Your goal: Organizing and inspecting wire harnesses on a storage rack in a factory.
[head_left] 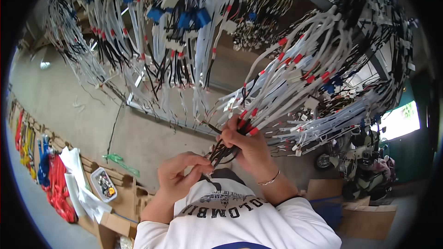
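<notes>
Head camera view: dark wires [222, 151] run between the person's two hands, coming out of the right grip and slanting down to the left one. The right hand [249, 147] has its grip clamped on the wires near their upper part, thumb and fingers wrapped around them, just below the red bands [253, 131] on the white sleeves [272, 106] that stretch away up and to the right. The left hand [177, 170] has thumb and forefinger together on the lower ends of the same wires, which lie at its fingertips, well clear of its palm; the exact strands pinched are too small to tell. Both hands are in front of the white shirt [235, 226], and a bracelet [269, 179] circles the right wrist. Beyond the hands hang more cable harnesses [203, 55], some with blue connectors [194, 18], above a concrete floor [152, 143]. At lower left, a white tray [109, 200] of small parts lies near red cables [60, 191]; a motorbike [367, 168] stands at the right.
</notes>
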The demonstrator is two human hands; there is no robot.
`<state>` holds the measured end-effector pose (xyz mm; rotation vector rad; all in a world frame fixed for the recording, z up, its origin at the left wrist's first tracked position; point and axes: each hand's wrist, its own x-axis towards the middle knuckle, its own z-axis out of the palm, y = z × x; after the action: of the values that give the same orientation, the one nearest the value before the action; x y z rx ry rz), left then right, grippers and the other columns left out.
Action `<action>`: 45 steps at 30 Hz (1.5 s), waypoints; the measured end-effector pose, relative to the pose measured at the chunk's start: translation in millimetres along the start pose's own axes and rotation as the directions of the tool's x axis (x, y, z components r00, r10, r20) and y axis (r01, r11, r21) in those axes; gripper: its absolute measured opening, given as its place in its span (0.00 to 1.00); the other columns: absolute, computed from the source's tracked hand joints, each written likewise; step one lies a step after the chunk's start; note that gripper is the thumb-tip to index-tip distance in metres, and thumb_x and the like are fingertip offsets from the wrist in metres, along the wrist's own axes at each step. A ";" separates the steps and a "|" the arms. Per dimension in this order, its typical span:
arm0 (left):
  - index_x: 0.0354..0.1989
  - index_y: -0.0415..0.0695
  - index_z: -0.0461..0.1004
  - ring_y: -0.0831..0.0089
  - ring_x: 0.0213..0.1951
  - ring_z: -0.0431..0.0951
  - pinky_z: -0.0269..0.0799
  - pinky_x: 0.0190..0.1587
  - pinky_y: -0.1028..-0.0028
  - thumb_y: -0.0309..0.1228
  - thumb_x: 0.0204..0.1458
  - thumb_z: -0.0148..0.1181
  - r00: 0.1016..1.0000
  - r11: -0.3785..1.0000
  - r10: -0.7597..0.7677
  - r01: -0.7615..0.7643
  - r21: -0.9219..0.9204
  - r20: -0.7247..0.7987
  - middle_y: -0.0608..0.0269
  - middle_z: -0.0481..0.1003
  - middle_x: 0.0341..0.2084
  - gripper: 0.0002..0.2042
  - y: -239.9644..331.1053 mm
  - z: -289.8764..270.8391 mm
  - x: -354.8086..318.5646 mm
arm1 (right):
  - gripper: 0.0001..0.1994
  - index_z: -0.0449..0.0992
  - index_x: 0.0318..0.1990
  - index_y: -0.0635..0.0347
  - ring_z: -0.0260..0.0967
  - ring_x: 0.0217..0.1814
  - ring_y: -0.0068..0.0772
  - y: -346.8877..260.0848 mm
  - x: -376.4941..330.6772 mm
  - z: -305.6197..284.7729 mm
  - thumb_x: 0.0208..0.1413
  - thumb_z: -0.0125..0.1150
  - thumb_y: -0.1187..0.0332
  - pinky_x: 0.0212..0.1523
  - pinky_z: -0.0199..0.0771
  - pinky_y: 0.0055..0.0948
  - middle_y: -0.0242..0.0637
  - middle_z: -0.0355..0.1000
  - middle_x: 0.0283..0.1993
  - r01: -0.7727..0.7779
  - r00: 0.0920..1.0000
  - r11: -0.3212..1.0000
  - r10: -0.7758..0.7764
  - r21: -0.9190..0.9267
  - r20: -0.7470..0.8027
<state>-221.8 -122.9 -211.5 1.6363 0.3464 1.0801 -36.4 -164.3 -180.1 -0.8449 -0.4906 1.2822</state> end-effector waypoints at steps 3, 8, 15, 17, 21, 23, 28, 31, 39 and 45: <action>0.40 0.25 0.72 0.64 0.36 0.79 0.76 0.40 0.69 0.16 0.51 0.58 0.961 0.791 -0.262 0.266 -0.550 0.087 0.48 0.76 0.33 0.09 4.5 -1.0 -1.8 | 0.10 0.68 0.31 0.60 0.64 0.29 0.26 1.6 -3.5 1.7 0.47 0.66 0.78 0.32 0.65 0.25 0.35 0.69 0.29 -0.021 0.999 0.999 0.023 0.039 -0.047; 0.39 0.25 0.74 0.62 0.40 0.79 0.77 0.42 0.71 0.10 0.47 0.57 0.969 0.831 -0.241 0.181 -0.526 -0.046 0.46 0.76 0.36 0.10 9.9 4.6 14.8 | 0.08 0.67 0.32 0.61 0.63 0.30 0.27 -2.6 -2.3 2.9 0.49 0.61 0.79 0.34 0.65 0.27 0.36 0.68 0.30 -0.017 0.995 0.997 0.024 0.079 -0.093; 0.40 0.29 0.75 0.58 0.33 0.80 0.79 0.36 0.66 0.14 0.42 0.62 0.898 0.651 -0.430 0.238 -0.721 -0.091 0.45 0.76 0.31 0.13 2.1 0.3 21.9 | 0.11 0.66 0.34 0.56 0.61 0.29 0.23 -5.5 10.8 9.0 0.50 0.65 0.74 0.40 0.65 0.27 0.33 0.67 0.30 0.017 0.997 0.999 -0.020 -0.039 -0.074; 0.40 0.29 0.76 0.58 0.33 0.80 0.79 0.36 0.66 0.13 0.41 0.62 0.895 0.597 -0.443 0.252 -0.762 -0.052 0.45 0.76 0.31 0.14 2.4 -1.7 20.5 | 0.11 0.65 0.34 0.55 0.61 0.29 0.21 -3.3 11.8 5.5 0.51 0.64 0.73 0.42 0.64 0.28 0.33 0.67 0.30 -0.002 0.999 1.000 0.001 -0.030 -0.045; 0.40 0.30 0.76 0.57 0.31 0.80 0.78 0.32 0.65 0.13 0.41 0.62 0.919 0.586 -0.392 0.215 -0.781 -0.042 0.45 0.76 0.30 0.14 -1.4 -2.5 14.0 | 0.12 0.63 0.33 0.54 0.60 0.28 0.20 -2.1 7.8 6.9 0.51 0.64 0.71 0.44 0.64 0.28 0.32 0.67 0.29 0.006 1.000 0.999 -0.005 -0.037 0.030; 0.40 0.30 0.76 0.57 0.30 0.79 0.78 0.31 0.65 0.13 0.41 0.61 0.918 0.581 -0.394 0.217 -0.784 -0.037 0.45 0.76 0.30 0.14 -0.9 -1.5 11.0 | 0.12 0.63 0.33 0.54 0.60 0.28 0.20 -1.9 4.6 7.8 0.51 0.64 0.71 0.45 0.64 0.29 0.32 0.67 0.29 0.011 1.000 0.999 -0.009 -0.052 0.030; 0.42 0.29 0.75 0.57 0.29 0.79 0.77 0.31 0.65 0.13 0.42 0.60 0.925 0.574 -0.379 0.223 -0.788 -0.014 0.44 0.76 0.29 0.15 -0.3 -0.3 4.1 | 0.12 0.63 0.33 0.54 0.60 0.28 0.19 -0.7 -2.9 7.1 0.51 0.65 0.70 0.48 0.64 0.29 0.31 0.67 0.28 0.015 0.999 0.998 -0.013 -0.058 0.038; 0.44 0.29 0.74 0.65 0.34 0.81 0.77 0.37 0.72 0.16 0.49 0.58 0.937 0.524 -0.347 0.229 -0.820 0.040 0.48 0.78 0.30 0.12 -1.8 -0.7 3.0 | 0.12 0.63 0.32 0.54 0.60 0.27 0.19 -0.5 -3.8 5.1 0.51 0.65 0.70 0.47 0.64 0.29 0.32 0.67 0.28 0.006 0.999 0.998 -0.004 -0.058 0.038; 0.44 0.30 0.74 0.66 0.34 0.80 0.77 0.38 0.72 0.17 0.50 0.59 0.935 0.475 -0.351 0.227 -0.850 0.053 0.48 0.78 0.31 0.12 -10.4 -6.1 16.0 | 0.19 0.67 0.52 0.64 0.58 0.25 0.18 -4.1 11.6 18.8 0.52 0.62 0.72 0.42 0.62 0.27 0.37 0.69 0.37 0.075 0.997 0.993 -0.073 -0.094 0.024; 0.39 0.34 0.76 0.61 0.30 0.77 0.72 0.34 0.67 0.16 0.48 0.56 0.868 0.901 -0.219 0.005 -0.434 -0.445 0.51 0.75 0.29 0.09 -19.5 -8.6 32.8 | 0.10 0.68 0.42 0.63 0.64 0.25 0.24 -1.1 16.9 11.1 0.51 0.59 0.77 0.27 0.64 0.22 0.36 0.69 0.32 0.099 0.956 0.984 -0.136 -0.150 -0.262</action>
<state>-205.0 -87.6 -213.4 0.9330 0.4926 1.3625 -39.8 -145.0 -174.6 -1.0719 -0.4050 1.0125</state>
